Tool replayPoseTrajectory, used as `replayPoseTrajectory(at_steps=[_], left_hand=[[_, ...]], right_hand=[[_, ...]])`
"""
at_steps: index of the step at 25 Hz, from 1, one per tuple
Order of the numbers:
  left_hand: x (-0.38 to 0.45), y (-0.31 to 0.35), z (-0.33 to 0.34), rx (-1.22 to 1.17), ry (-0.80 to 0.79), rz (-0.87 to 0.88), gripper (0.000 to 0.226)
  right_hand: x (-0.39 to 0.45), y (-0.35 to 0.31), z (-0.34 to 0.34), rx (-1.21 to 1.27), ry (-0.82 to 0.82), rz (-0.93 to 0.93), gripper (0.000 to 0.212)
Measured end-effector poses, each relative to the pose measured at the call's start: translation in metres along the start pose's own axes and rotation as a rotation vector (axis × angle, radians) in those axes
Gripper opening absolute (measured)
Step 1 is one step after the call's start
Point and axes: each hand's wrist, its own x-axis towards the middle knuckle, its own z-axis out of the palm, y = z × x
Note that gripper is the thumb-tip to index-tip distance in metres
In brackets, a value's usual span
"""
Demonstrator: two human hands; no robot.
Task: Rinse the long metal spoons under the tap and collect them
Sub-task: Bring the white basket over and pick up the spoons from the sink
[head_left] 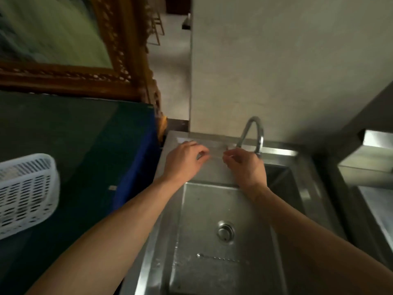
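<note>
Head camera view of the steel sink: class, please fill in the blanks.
1. One long twisted metal spoon lies on the stainless steel sink floor, nearer the viewer than the round ___.
2. The white slotted plastic basket sits to the ___ of the sink.
3. The curved chrome tap rises beyond the ___ hand.

Answers: drain; left; right
</note>
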Motion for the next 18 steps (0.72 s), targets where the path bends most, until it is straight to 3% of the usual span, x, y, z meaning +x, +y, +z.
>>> replayPoseTrajectory(at_steps=[4, 8, 14, 18], left_hand=[[0.008, 0.051, 0.047, -0.027, -0.068, 0.013, 0.016], [0.004, 0.064, 0.086, -0.011, -0.126, 0.006, 0.015], [-0.036, 0.03, 0.168, 0.056, -0.304, -0.008, 0.012], [-0.092, -0.022, 0.227, 0.1, -0.555, -0.053, 0.014]], right_hand=[[0.001, 0.064, -0.047, -0.07, 0.033, 0.027, 0.023], [0.004, 0.118, -0.051, -0.157, -0.012, 0.05, 0.026], [-0.011, 0.203, -0.004, -0.227, -0.113, 0.102, 0.024], [-0.026, 0.269, 0.045, -0.416, -0.331, 0.123, 0.026]])
